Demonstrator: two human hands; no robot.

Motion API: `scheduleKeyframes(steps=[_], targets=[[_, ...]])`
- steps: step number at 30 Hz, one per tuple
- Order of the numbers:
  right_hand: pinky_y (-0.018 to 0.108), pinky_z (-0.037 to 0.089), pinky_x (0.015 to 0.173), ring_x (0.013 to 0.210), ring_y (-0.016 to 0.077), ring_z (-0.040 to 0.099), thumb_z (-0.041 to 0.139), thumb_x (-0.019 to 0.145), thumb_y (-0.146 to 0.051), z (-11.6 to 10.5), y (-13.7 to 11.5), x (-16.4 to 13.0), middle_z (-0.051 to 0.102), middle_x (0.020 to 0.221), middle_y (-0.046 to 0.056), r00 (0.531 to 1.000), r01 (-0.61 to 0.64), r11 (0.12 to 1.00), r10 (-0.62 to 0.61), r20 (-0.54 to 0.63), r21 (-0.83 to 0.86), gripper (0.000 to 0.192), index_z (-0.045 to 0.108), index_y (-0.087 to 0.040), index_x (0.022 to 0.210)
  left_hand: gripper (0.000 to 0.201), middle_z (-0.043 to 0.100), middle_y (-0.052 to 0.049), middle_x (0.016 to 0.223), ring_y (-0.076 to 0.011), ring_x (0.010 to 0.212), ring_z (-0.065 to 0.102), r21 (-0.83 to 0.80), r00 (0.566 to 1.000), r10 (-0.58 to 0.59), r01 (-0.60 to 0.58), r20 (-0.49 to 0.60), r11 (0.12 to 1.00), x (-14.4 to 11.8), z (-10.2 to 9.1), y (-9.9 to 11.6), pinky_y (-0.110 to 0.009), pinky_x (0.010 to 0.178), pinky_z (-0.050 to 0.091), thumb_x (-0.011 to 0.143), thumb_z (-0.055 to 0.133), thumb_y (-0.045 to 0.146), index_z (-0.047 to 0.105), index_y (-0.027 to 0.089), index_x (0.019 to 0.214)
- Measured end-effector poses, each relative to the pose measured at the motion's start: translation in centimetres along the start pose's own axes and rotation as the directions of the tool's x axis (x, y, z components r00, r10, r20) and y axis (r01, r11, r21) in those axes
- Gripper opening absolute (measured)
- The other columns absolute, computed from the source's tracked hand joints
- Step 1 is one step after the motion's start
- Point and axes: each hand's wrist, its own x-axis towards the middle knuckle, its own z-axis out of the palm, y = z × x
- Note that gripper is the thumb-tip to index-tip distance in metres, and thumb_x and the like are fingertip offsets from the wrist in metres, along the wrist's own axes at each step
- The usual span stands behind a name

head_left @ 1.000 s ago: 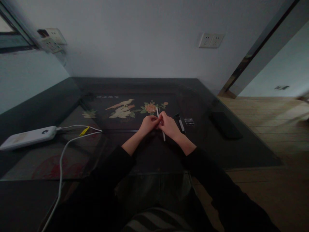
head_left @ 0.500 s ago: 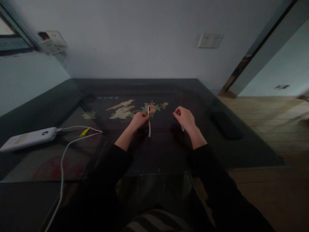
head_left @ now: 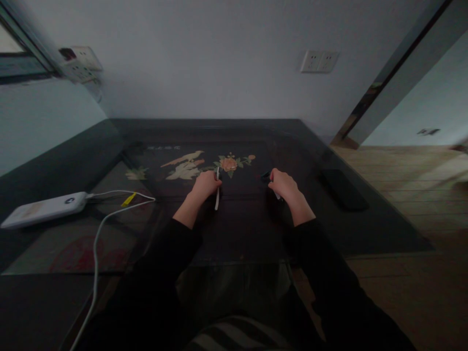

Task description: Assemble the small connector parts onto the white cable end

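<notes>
My left hand (head_left: 206,185) is closed in a pinch on a slim white strip (head_left: 217,201). The strip stands nearly lengthwise to me, showing above and below the fingers. My right hand (head_left: 285,185) is closed on a small object with a dark part (head_left: 265,176) beyond the fingertips and a whitish end (head_left: 277,196) below the palm; its kind is too dim to make out. Both hands are low over a dark tabletop (head_left: 241,229), apart from each other, with a printed flower (head_left: 228,165) between and beyond them.
On the left lies a white power bank (head_left: 46,210) with a white cable (head_left: 95,253) bearing a yellow tag (head_left: 128,199). A black phone-like slab (head_left: 343,190) rests at the right. Behind the table is a wall with a socket (head_left: 319,61).
My left hand has shifted slightly left and nearer to me with the white strip. My right hand has moved a little, and a dark part now shows at its fingertips.
</notes>
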Motion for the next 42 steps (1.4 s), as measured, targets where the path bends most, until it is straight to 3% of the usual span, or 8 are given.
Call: scheduleKeyframes(steps=[4,7,12,17,29,42], targets=[[0.036,0.043,0.069,0.091,0.0310,0.066,0.058,0.078,-0.014,0.4,-0.3,0.0,0.068,0.101,0.016,0.999,0.040,0.999,-0.040,-0.006,0.007,0.022,0.058,-0.019,0.100,0.012,0.058,-0.010,0.057,-0.0296,0.076,0.067,0.060,1.000,0.012,-0.011,-0.012,0.998,-0.1,0.1,0.1,-0.037,0.071,0.047,0.075,0.060,0.021,0.059,0.018,0.063],[0.033,0.040,0.066,0.085,0.0269,0.065,0.057,0.078,-0.013,1.4,-0.9,0.2,0.069,0.095,0.013,0.990,0.136,0.989,-0.133,-0.044,0.061,0.023,0.058,-0.020,0.100,0.009,0.065,-0.015,0.072,-0.0326,0.082,0.067,0.084,1.000,0.020,-0.018,-0.023,0.996,0.0,0.4,-0.1,-0.038,0.072,0.047,0.077,0.060,0.023,0.063,0.015,0.075],[0.027,0.036,0.063,0.073,0.0186,0.060,0.057,0.079,-0.018,3.2,-3.2,-0.5,0.066,0.081,0.005,0.957,0.291,0.939,-0.284,-0.063,0.181,0.021,0.060,-0.022,0.100,0.023,0.068,-0.020,0.097,-0.0314,0.095,0.066,0.145,0.999,0.027,-0.024,-0.020,0.989,-0.2,0.8,-0.1,-0.037,0.077,0.048,0.080,0.059,0.024,0.061,0.011,0.099],[0.026,0.035,0.064,0.071,0.0157,0.058,0.057,0.080,-0.017,4.2,-5.9,-1.8,0.066,0.079,0.002,0.911,0.410,0.874,-0.404,-0.079,0.260,0.018,0.066,-0.023,0.095,0.031,0.068,-0.021,0.104,-0.0315,0.100,0.066,0.184,0.999,0.025,-0.021,-0.024,0.983,-0.3,1.0,0.1,-0.036,0.080,0.049,0.083,0.059,0.024,0.055,0.009,0.109],[0.032,0.045,0.077,0.096,0.0228,0.063,0.053,0.090,-0.027,4.9,-7.2,-1.9,0.068,0.106,0.009,0.927,0.375,0.905,-0.365,-0.086,0.203,0.021,0.064,-0.021,0.107,0.039,0.067,-0.022,0.106,-0.0307,0.101,0.066,0.162,0.999,0.043,-0.038,-0.027,0.986,-0.2,1.2,0.1,-0.035,0.080,0.049,0.083,0.059,0.024,0.046,0.009,0.117],[0.037,0.050,0.084,0.110,0.0274,0.062,0.046,0.094,-0.030,4.6,-7.4,-2.0,0.060,0.124,0.011,0.928,0.372,0.918,-0.372,-0.022,0.140,0.034,0.060,-0.020,0.123,0.031,0.068,-0.017,0.103,-0.0284,0.099,0.066,0.161,0.997,0.073,-0.076,0.027,0.984,-0.2,1.1,-0.1,-0.035,0.081,0.049,0.082,0.060,0.025,0.053,0.015,0.110]])
